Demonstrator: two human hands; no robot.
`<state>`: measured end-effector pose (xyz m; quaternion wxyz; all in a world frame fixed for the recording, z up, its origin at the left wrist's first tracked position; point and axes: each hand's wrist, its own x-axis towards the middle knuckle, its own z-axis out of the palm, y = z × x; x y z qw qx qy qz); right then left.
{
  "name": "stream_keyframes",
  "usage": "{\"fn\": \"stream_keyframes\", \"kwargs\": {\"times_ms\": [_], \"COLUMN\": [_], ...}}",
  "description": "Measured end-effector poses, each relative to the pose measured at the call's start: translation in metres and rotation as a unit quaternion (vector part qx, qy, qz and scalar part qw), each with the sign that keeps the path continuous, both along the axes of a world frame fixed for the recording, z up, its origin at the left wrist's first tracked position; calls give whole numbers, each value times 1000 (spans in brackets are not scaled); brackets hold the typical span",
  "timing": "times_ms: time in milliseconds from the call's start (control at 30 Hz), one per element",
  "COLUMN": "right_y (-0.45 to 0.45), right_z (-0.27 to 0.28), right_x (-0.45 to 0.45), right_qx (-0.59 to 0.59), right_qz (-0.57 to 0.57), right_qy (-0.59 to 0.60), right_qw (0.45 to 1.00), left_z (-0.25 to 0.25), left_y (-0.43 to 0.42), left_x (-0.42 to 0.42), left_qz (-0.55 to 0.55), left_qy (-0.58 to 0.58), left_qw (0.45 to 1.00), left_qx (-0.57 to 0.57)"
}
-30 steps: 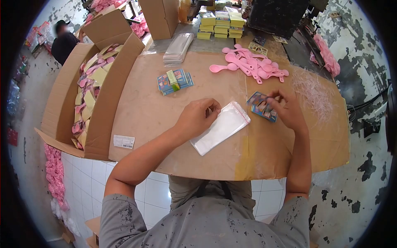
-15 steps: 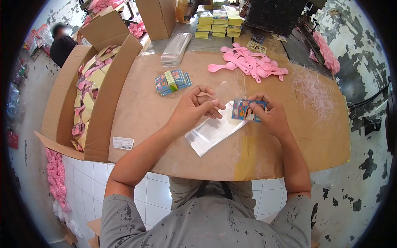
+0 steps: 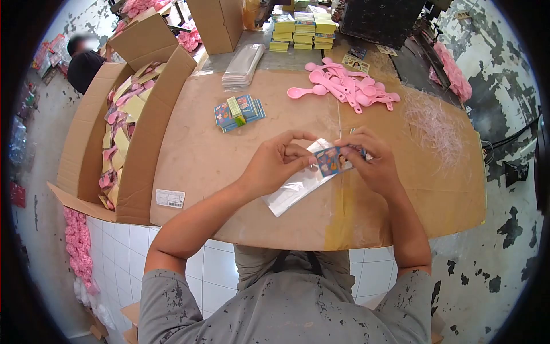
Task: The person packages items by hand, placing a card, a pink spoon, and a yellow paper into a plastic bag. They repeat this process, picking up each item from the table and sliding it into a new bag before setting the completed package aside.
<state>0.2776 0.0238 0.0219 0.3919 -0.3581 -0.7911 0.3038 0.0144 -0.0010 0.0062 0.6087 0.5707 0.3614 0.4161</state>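
Note:
My right hand (image 3: pixel 372 161) pinches a small blue printed card (image 3: pixel 328 163) with a portrait on it, thumb on top. Close to the card's left edge, my left hand (image 3: pixel 283 162) has its thumb and fingers drawn together at the mouth of a clear plastic bag (image 3: pixel 322 145). The exact grip there is partly hidden by the fingers. Below both hands, more clear plastic bags (image 3: pixel 286 198) lie flat at a slant on the cardboard-covered table (image 3: pixel 229 172).
Pink spoons (image 3: pixel 349 86) are heaped at the back right. A banded bundle of blue cards (image 3: pixel 238 113) and stacked plastic sleeves (image 3: pixel 243 67) lie left of them. Card stacks (image 3: pixel 303 31) stand behind. An open carton (image 3: pixel 152 126) holds packed pieces. A person (image 3: pixel 86 66) is at far left.
My left hand has moved right and closed its fingers near the card. My right hand has shifted the card slightly left and tilted it. The bags beneath have shifted a little.

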Motion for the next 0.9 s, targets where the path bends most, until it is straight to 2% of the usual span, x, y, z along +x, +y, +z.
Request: {"fn": "stream_keyframes", "kwargs": {"times_ms": [67,167,267,367,467,567,633,700,800,900], "right_y": [-10,-17,-12,-14,-8,19,64,133,174,170], "right_z": [0,-6,-13,-15,-4,3,13,-20,-36,-44], "right_x": [-15,-29,-26,-25,-19,0,24,69,97,96], "right_qx": [-74,-175,-191,-167,-63,-178,-78,83,26,49], "right_qz": [5,-19,-58,18,123,73,-68,-147,-176,-134], "right_qy": [37,228,255,204,19,38,-86,-115,-117,-207], "right_qw": [997,957,946,964,990,981,991,979,977,968], "left_z": [9,3,4,-3,0,9,7,-1,-11,-16], "left_y": [-7,-5,-4,-1,-3,-5,-2,-1,4,6], "left_x": [3,2,2,2,-1,1,-1,-1,-3,-4], "left_qz": [-15,-47,-10,23,0,-4,-6,-14,-23,-23], "left_qy": [59,90,53,5,48,52,40,32,38,63], "left_qw": [998,994,998,999,998,998,999,999,998,997], "left_qx": [29,35,29,38,44,20,9,9,33,47]}}
